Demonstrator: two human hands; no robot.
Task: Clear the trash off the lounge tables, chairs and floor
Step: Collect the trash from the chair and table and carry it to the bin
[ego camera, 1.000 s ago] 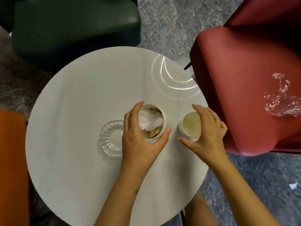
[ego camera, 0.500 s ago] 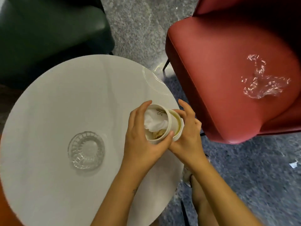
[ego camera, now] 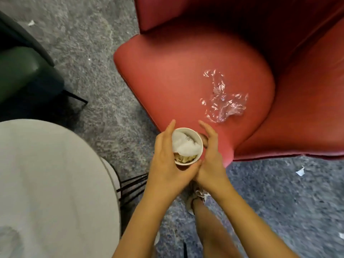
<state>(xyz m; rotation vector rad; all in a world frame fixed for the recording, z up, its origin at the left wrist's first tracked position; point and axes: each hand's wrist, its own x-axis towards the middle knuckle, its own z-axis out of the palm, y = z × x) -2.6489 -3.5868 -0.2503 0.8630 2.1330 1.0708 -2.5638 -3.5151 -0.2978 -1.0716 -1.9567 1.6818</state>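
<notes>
My left hand [ego camera: 165, 164] grips a white paper cup [ego camera: 197, 139] in the air over the front edge of the red armchair [ego camera: 167, 71]. The cup is stuffed with a crumpled white tissue [ego camera: 184, 147] and brownish scraps. My right hand [ego camera: 212, 157] lies against the cup's right side, fingers straight and thumb at the wall. The second small cup is not visible on its own. A crumpled clear plastic wrap [ego camera: 223, 103] lies on the armchair seat, just beyond my right hand.
The round white table [ego camera: 46, 174] is at the lower left, with a blurred glass dish [ego camera: 9, 239] at its near edge. A dark green chair [ego camera: 24, 71] stands at the far left. Small paper scraps [ego camera: 300, 171] lie on the grey carpet. My shoe [ego camera: 197, 198] is below my hands.
Both hands lifted the cups off the table and brought them together. They then carried them right, over the red armchair's edge. My view swung right, so the plastic wrap is nearer the centre.
</notes>
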